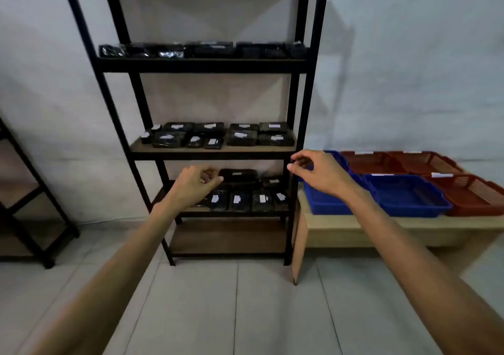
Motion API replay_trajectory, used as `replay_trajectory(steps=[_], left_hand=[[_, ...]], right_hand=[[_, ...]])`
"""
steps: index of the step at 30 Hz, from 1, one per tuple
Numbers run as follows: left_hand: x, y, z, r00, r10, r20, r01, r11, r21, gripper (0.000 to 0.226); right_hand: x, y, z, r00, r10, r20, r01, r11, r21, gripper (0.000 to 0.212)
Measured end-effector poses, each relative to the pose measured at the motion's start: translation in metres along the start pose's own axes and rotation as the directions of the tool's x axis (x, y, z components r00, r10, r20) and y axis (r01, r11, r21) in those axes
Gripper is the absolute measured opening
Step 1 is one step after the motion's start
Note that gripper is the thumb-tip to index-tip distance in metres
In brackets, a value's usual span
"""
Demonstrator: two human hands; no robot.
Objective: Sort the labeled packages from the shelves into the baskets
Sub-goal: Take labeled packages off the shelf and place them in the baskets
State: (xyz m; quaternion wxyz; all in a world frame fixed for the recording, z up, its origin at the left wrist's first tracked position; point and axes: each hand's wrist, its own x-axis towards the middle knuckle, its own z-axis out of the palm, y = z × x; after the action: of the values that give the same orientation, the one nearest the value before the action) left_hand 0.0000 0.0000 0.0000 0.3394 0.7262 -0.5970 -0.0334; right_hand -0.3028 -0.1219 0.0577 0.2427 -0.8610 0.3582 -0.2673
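A black metal shelf rack [300,125] stands against the wall. Dark wrapped packages with white labels fill its levels: a row on the upper shelf [207,50], a cluster on the middle shelf [218,134] and more on the lower shelf [245,191]. My left hand [195,185] reaches in at the lower shelf, fingers loosely curled, holding nothing. My right hand [319,173] hovers by the rack's right post, fingers loosely curled and empty. Blue baskets [409,199] and red baskets [469,193] sit on a low bench at the right.
The low wooden bench [381,230] stands right of the rack, with one leg [298,245] close to the rack's front post. A second dark rack [24,207] stands at the left edge. The rack's bottom board [229,236] holds nothing. Grey tiled floor [234,308] lies in front.
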Motion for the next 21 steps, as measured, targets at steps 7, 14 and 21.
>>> replay_trajectory(steps=[7,14,21], left_hand=[[0.103,-0.102,0.110,0.957,-0.091,0.275,0.126,0.986,-0.112,0.026],[0.187,-0.185,0.221,0.796,-0.204,0.570,0.349,0.924,-0.156,0.019],[0.214,-0.249,0.342,0.597,-0.305,0.742,0.433,0.901,0.023,0.013]], right_hand=[[0.096,0.094,0.085,0.967,0.249,0.051,-0.251,0.967,0.042,0.031],[0.156,0.182,0.170,0.868,0.478,0.136,-0.484,0.875,0.009,0.035],[0.186,0.284,0.263,0.705,0.657,0.268,-0.668,0.742,-0.063,0.027]])
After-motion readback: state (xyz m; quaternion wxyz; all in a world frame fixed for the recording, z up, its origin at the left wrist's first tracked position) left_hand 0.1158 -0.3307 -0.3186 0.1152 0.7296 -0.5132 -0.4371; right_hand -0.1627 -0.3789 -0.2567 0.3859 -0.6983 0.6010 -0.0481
